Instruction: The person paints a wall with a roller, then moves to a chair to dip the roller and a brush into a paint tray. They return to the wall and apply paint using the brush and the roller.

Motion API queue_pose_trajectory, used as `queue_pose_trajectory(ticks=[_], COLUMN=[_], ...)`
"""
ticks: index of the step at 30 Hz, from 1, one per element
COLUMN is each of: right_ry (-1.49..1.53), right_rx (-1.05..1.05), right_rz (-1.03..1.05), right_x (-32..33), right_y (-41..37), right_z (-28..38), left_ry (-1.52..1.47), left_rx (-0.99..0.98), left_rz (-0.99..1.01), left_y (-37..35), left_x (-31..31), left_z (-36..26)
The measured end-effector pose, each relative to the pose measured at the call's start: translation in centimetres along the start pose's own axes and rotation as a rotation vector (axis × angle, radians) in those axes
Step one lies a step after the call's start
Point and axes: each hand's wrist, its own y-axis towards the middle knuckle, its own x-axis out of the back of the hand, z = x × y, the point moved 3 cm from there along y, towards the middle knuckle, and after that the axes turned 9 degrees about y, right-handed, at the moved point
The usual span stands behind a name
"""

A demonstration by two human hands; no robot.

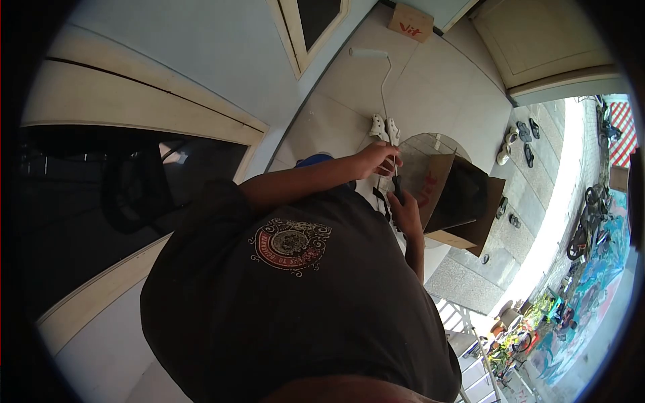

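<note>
A paint roller reaches away from me, with its white roller sleeve at the far end of a long bent metal rod. My left hand is closed, its fingers pinching the rod just above the grip. Below it, my right hand wraps around the black handle. A pair of white clogs shows just beyond my left hand. Right beside my hands stands an open cardboard box with red writing and a dark interior.
Another cardboard piece with red lettering lies at the far end of the tiled floor. Sandals sit on grey paving at the right. A wall with a framed dark window runs along my left. Motorbikes stand outside.
</note>
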Motion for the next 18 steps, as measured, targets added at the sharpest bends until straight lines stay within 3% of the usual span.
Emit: queue_pose_trajectory(ticks=[8,18], right_ry=[-0.082,-0.162], right_rx=[-0.031,-0.024], right_rz=[0.058,0.025], right_x=[1.0,3.3], right_y=[4.9,15.5], right_z=[2.2,9.0], left_ry=[-0.113,-0.208], left_rx=[0.049,0.123], left_rz=[-0.125,-0.088], left_y=[2.4,13.0], left_x=[1.5,6.2], left_z=[-2.6,-9.4])
